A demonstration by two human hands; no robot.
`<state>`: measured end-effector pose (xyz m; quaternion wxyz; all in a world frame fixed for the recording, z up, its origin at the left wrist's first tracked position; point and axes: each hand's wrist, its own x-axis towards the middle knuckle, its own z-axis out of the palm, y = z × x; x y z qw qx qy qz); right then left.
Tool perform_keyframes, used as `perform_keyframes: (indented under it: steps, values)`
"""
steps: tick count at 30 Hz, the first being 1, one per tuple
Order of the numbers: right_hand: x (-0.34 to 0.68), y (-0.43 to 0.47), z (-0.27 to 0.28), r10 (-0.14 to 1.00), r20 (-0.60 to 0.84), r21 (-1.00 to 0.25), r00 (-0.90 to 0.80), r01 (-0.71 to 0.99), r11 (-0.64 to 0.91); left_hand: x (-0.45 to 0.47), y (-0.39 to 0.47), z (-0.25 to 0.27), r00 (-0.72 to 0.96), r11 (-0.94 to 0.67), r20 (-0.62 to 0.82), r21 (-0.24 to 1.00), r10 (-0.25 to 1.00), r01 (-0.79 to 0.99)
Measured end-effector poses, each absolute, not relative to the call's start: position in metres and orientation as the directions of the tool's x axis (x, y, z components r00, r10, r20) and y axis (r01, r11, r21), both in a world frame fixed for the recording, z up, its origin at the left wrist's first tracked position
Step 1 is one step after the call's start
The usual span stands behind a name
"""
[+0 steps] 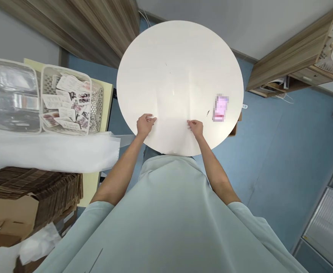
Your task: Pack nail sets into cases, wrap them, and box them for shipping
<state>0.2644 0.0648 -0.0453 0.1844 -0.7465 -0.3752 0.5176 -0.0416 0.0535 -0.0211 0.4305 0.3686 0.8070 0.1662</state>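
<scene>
Both my hands are over the near part of a round white table (180,49). My left hand (145,125) is left of the middle, its thumb and forefinger pinched together and pointing inward. Opposite it, my right hand (196,127) is closed in a similar pinch, with a gap of bare-looking white between the two. Faint upright edges or reflections show on the white surface between the hands. Whether a thin sheet or film is held in the fingertips I cannot make out. A blurred pink rectangular thing (221,108) lies to the right of my right hand.
At left, a white basket (90,102) holds printed packets, beside a bin of clear plastic packages (12,98). Nearer are a white roll or sheet stack (52,149) and folded cardboard boxes (58,197). A wooden cabinet (291,57) stands at far right.
</scene>
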Motion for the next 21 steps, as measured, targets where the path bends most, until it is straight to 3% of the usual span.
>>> perform_keyframes:
  steps: [3,5,11,16,21]
  values:
    - [0.264,0.073,-0.045,0.764,-0.613,-0.648,0.204,0.424,-0.633,-0.068,0.042,-0.019,-0.299,0.566,-0.499,0.559,0.814,0.606]
    - [0.265,0.078,-0.045,0.772,-0.597,-0.63,0.217,0.469,-0.619,-0.087,0.03,-0.018,-0.175,0.439,-0.477,0.524,0.861,0.73]
    - [0.269,0.084,-0.044,0.789,-0.549,-0.553,0.275,0.588,-0.59,-0.119,-0.01,-0.018,0.077,0.181,-0.566,0.386,0.821,0.904]
    - [0.273,0.068,-0.036,0.785,-0.551,-0.518,0.283,0.622,-0.587,-0.117,-0.025,-0.019,0.077,0.145,-0.562,0.34,0.823,0.929]
    - [0.277,0.032,-0.032,0.775,-0.567,-0.522,0.278,0.607,-0.599,-0.095,-0.022,-0.015,0.025,0.202,-0.491,0.404,0.871,0.892]
